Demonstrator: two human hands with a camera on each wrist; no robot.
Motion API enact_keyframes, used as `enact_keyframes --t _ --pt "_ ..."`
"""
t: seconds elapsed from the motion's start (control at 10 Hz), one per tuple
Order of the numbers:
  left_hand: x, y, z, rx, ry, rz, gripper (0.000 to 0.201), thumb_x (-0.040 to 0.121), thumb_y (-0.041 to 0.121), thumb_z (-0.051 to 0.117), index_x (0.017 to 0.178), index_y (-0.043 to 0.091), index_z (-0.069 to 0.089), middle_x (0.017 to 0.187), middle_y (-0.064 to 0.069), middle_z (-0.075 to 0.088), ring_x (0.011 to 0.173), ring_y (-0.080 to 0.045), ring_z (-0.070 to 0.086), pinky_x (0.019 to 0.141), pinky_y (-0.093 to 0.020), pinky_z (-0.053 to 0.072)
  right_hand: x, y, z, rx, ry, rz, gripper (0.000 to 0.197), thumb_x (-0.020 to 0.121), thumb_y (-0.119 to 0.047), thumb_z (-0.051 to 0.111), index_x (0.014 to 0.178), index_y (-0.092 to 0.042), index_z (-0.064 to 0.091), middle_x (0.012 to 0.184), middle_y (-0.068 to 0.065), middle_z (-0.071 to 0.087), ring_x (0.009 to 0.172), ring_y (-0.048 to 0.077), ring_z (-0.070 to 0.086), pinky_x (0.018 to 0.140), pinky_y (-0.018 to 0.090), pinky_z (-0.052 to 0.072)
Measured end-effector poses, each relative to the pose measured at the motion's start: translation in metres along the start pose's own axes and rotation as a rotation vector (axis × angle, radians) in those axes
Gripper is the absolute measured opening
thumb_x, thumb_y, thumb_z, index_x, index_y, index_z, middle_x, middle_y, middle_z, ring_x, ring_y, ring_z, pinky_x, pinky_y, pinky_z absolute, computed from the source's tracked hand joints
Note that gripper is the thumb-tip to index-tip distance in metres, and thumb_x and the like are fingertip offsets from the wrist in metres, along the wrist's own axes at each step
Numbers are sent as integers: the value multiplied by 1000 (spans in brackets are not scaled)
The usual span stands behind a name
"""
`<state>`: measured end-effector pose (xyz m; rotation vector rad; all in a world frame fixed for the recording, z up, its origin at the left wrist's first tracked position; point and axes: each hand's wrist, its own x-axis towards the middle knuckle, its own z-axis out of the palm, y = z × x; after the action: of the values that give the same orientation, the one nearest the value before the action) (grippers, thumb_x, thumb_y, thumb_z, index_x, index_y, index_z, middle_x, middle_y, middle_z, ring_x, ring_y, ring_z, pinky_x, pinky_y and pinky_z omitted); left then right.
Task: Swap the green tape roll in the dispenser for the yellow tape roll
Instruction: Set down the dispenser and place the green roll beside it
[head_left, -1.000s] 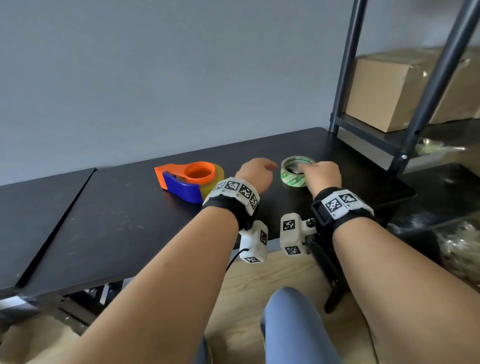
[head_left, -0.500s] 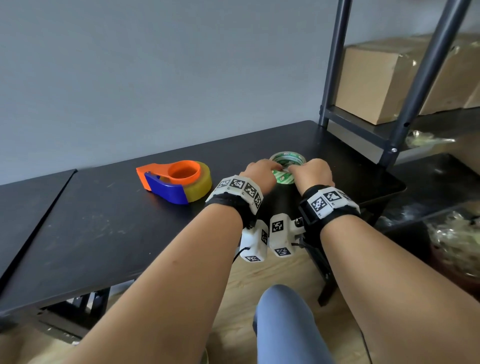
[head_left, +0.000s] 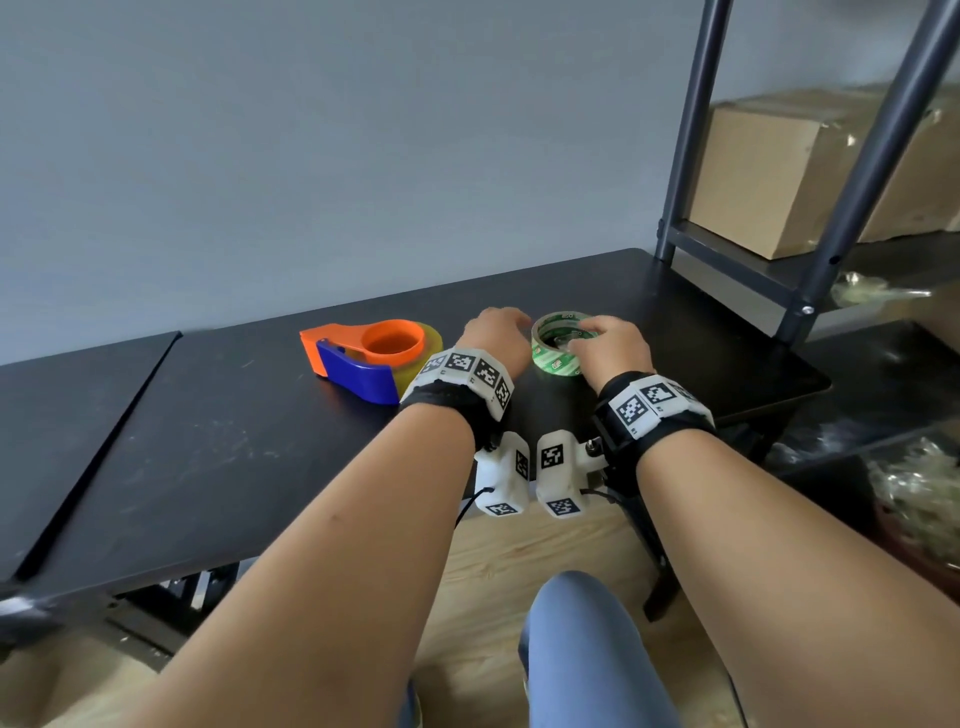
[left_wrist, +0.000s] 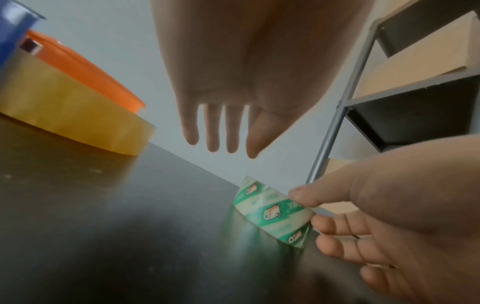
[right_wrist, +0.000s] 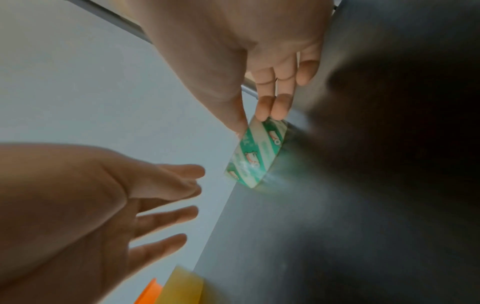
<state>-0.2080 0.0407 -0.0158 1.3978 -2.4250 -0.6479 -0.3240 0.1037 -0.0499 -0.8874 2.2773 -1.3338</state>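
Note:
The green tape roll (head_left: 555, 358) lies flat on the black table (head_left: 208, 441). My right hand (head_left: 592, 332) pinches its near right rim, thumb against fingers, as the right wrist view shows (right_wrist: 253, 123) on the green roll (right_wrist: 255, 152). My left hand (head_left: 498, 325) hovers just left of the roll with straight fingers (left_wrist: 211, 142), holding nothing. Further left the orange and blue dispenser (head_left: 374, 358) lies on its side with the yellow tape roll (left_wrist: 72, 115) mounted in it.
A dark metal shelf frame (head_left: 685, 156) rises at the table's right rear corner, with a cardboard box (head_left: 779, 171) on its shelf. A second black tabletop (head_left: 62, 415) adjoins on the left. The table's right edge is close to the green roll.
My left hand reached the green roll half a second ago and is now off it, slightly to the left. My right hand has stayed on the roll.

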Motion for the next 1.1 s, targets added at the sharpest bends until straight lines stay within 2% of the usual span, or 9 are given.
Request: enact_keyframes --t 0.1,0.4,0.5,0.6,0.7,0.8,0.9,1.0,1.1 --pt "-2 -11 -12 86 48 -115 55 90 5 43 142 22 48 144 -12 47 132 -31 45 106 -43 44 -6 -8 9 -46 -23 -1 14 83 -27 61 90 -27 73 112 2 72 107 29 63 101 48 46" --pt "-12 -53 -39 226 119 -319 42 95 9 47 136 6 46 135 -18 53 124 -34 53 84 -35 46 -11 -30 49 -96 -127 -2 31 79 -36 65 101 -16 75 113 6 72 106 31 64 101 46 47" --pt "-22 -53 -48 279 33 -260 42 101 4 36 143 -1 40 142 -18 49 128 -33 52 105 -36 45 -13 -38 62 -141 -168 -38 29 83 -37 63 99 -15 75 112 6 72 109 31 63 101 47 45" --pt "-25 -66 -47 368 76 -209 23 98 10 44 115 14 59 116 -10 61 95 -30 53 73 -23 45 -15 -43 72 -171 -195 -52 29 86 -37 62 104 -18 74 116 5 70 112 30 62 104 47 43" --pt "-25 -78 -52 137 72 -290 32 86 22 58 68 29 32 71 4 34 71 -20 34 55 -20 28 -16 -52 87 -222 -227 -66 35 85 -42 60 111 -21 73 121 3 69 114 30 60 104 46 43" --pt "-29 -92 -60 -258 247 -346 39 90 14 51 60 27 30 64 10 31 76 -21 39 58 -17 32 -14 -59 99 -271 -216 -61 32 88 -39 57 111 -23 71 121 1 68 113 29 59 105 43 40" --pt "-29 -117 -69 25 167 -220 35 91 2 48 73 31 40 95 7 49 88 -21 44 58 -8 26 -12 -67 112 -316 -228 -64 30 91 -33 54 116 -25 69 127 1 64 118 29 57 107 43 37" --pt "-27 -126 -75 2 147 -153 29 90 0 50 97 28 43 102 5 47 90 -19 43 59 -7 25 -11 -73 122 -340 -244 -92 29 91 -29 52 115 -27 70 129 1 63 119 29 56 107 44 37" --pt "-26 -131 -76 26 131 -142 32 89 -1 50 99 29 45 102 5 47 90 -18 43 65 -12 34 -9 -76 126 -359 -265 -116 30 92 -30 51 114 -29 70 128 0 64 118 29 56 106 46 39"
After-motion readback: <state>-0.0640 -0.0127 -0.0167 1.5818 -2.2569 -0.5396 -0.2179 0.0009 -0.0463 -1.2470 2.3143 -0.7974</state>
